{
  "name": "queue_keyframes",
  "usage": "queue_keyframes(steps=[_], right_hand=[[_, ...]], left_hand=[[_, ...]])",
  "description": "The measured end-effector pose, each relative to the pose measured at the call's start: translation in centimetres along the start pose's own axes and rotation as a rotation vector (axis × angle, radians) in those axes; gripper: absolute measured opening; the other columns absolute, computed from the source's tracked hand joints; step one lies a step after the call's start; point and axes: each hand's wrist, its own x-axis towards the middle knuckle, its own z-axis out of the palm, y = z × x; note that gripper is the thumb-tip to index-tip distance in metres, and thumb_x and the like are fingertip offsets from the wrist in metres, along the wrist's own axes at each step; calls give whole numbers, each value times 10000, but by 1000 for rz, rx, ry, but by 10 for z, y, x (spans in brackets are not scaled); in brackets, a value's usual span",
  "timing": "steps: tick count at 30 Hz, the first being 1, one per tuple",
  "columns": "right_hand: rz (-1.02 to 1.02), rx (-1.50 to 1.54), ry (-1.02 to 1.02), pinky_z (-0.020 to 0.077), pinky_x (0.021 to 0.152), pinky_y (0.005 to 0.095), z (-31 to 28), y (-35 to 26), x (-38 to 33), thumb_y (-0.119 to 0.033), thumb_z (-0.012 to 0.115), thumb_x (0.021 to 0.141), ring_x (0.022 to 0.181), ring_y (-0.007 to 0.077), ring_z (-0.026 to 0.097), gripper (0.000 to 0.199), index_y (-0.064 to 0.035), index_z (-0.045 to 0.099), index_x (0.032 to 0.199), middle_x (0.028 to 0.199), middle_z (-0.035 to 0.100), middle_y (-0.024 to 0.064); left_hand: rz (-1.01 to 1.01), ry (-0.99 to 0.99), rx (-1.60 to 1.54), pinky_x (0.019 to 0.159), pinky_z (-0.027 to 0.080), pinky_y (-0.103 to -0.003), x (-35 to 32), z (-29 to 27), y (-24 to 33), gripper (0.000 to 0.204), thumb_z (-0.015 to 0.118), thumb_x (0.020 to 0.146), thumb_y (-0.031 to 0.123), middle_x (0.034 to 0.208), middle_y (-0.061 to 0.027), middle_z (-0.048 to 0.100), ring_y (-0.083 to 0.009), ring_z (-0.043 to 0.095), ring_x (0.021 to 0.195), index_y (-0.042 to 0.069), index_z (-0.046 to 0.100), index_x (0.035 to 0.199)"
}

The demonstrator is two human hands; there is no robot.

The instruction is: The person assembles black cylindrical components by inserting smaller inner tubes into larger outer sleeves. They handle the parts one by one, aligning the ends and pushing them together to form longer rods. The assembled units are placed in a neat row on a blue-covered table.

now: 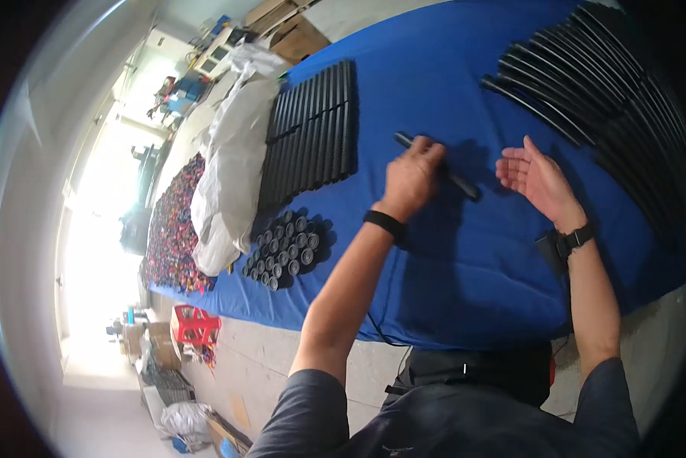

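My left hand (413, 177) is closed around a short black tube (463, 185) just above the blue cloth, and the tube's two ends stick out on either side of the fist. To its right my right hand (537, 179) is held open, palm turned toward the left, with nothing in it. Left of my left hand, black tubes (312, 126) lie side by side in a neat block. Nearer to me stands a cluster of small round black caps (286, 248). Long black tubes (564, 84) are spread in rows at the far right.
The blue cloth (412, 69) covers a long table. At its left lie a white plastic sheet (232, 153) and a heap of small multicoloured pieces (175, 229). A red stool (194, 324) stands on the floor beyond the table's left edge. Cardboard boxes (293, 38) are at the back.
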Motion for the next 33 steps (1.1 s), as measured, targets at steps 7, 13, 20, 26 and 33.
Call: queue_keyframes(steps=[7, 13, 20, 26, 33], right_hand=[[289, -344, -358, 589, 571, 318, 47, 25, -40, -256, 715, 956, 683, 187, 700, 388, -18, 575, 1229, 891, 690, 112], [276, -132, -308, 473, 406, 227, 49, 34, -30, -180, 652, 984, 506, 73, 550, 304, -3, 572, 1219, 677, 538, -14], [246, -187, -257, 438, 378, 214, 50, 28, -36, -195, 663, 986, 480, 46, 519, 330, 17, 578, 1225, 678, 522, -39], [231, -179, -265, 438, 363, 202, 42, 30, -33, -178, 692, 957, 460, 42, 523, 306, 18, 596, 1172, 656, 511, -37], [242, -136, -271, 472, 352, 207, 40, 31, -31, -103, 636, 979, 444, 52, 537, 290, 53, 573, 1216, 645, 538, -16]], left_hand=[[251, 54, -117, 685, 584, -369, -28, -17, 80, 204, 734, 757, 123, 1038, -40, 630, -249, 670, 897, 120, 693, 957], [-12, 272, -13, 816, 597, -378, -80, -52, 69, 388, 682, 826, -3, 1220, -109, 696, -299, 701, 980, 84, 694, 1204], [-509, 134, 448, 1024, 467, -446, -205, -117, -33, 336, 710, 895, 174, 1178, -144, 686, -345, 584, 1164, 50, 711, 1207], [-510, -22, 532, 1106, 417, -494, -230, -108, -54, 397, 713, 894, 193, 1337, -175, 594, -405, 474, 1324, 102, 687, 1279], [-397, -43, 470, 1112, 407, -494, -222, -98, -71, 341, 725, 884, 180, 1260, -142, 646, -386, 490, 1324, 128, 717, 1222]])
